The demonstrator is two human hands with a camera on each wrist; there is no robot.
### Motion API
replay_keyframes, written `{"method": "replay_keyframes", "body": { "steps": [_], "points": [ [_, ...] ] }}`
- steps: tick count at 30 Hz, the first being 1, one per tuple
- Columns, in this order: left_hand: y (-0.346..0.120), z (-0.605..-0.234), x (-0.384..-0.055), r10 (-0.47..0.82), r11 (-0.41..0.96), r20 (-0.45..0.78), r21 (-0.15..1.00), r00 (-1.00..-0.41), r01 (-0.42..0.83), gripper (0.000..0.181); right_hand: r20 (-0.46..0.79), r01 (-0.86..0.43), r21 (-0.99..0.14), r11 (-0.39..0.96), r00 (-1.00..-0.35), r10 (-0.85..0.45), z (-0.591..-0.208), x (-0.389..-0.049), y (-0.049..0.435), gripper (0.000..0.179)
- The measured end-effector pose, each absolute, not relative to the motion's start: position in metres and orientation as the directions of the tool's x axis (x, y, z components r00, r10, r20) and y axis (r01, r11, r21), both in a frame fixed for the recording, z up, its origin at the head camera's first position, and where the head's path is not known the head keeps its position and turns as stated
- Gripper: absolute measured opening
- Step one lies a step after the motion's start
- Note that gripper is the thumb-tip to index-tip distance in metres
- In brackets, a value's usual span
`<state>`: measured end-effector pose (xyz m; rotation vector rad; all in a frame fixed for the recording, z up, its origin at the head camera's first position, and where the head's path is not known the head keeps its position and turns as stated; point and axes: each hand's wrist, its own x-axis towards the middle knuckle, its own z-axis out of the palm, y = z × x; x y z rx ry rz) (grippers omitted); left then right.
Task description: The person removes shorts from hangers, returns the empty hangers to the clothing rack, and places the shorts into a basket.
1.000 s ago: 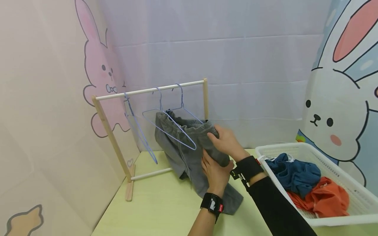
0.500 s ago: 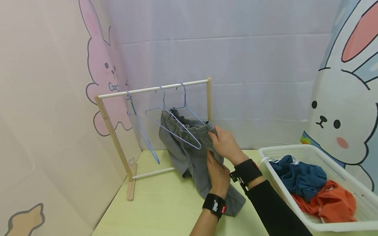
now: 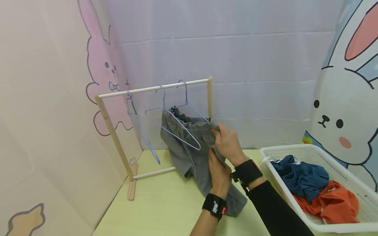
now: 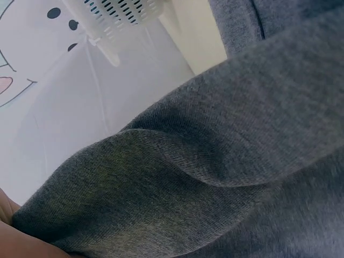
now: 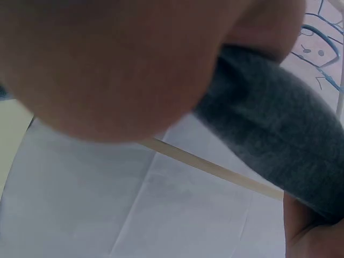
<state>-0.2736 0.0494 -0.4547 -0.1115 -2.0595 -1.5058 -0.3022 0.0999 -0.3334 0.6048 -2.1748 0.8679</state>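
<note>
Grey trousers with a gathered waistband hang slanted behind a bare blue wire hanger. Another blue hanger reaches down to their waistband, with small dark clips at both ends of it. My right hand pinches the waistband's right corner, thumb in front. Just below, my left hand grips a fold of the side, its fingers partly hidden by cloth. Grey cloth fills much of the left wrist view, with part of a hand at the lower left. In the right wrist view a grey fold runs between both hands.
A wooden rack with a white top bar stands on the pale yellow table. One more blue hanger hangs at its left. At right, a white basket holds blue clothing and orange clothing.
The rear hanger's hook has risen slightly, its curve now standing higher over the bar. My right hand and the waistband corner have shifted a little up and right. The view has turned slightly.
</note>
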Motion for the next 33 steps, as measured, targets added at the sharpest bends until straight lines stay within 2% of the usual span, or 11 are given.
{"method": "replay_keyframes", "body": {
  "steps": [7,13,23,33],
  "points": [
    [0.047,-0.447,-0.269,-0.211,0.346,0.599,0.785,-0.772,0.514,0.085,0.748,-0.626,-0.408,0.664,-0.646,-0.15,-0.323,-0.294,0.106,0.013],
    [0.046,-0.442,-0.265,-0.181,0.342,0.647,0.748,-0.741,0.569,0.085,0.758,-0.625,-0.407,0.666,-0.638,-0.136,-0.316,-0.286,0.112,0.013],
    [0.051,-0.434,-0.252,-0.121,0.331,0.631,0.753,-0.766,0.568,0.082,0.774,-0.616,-0.43,0.66,-0.627,-0.081,-0.309,-0.265,0.133,0.014],
    [0.056,-0.433,-0.228,-0.035,0.367,0.649,0.716,-0.76,0.594,0.082,0.807,-0.627,-0.406,0.664,-0.588,-0.061,-0.31,-0.241,0.155,0.013]
  ]
}}
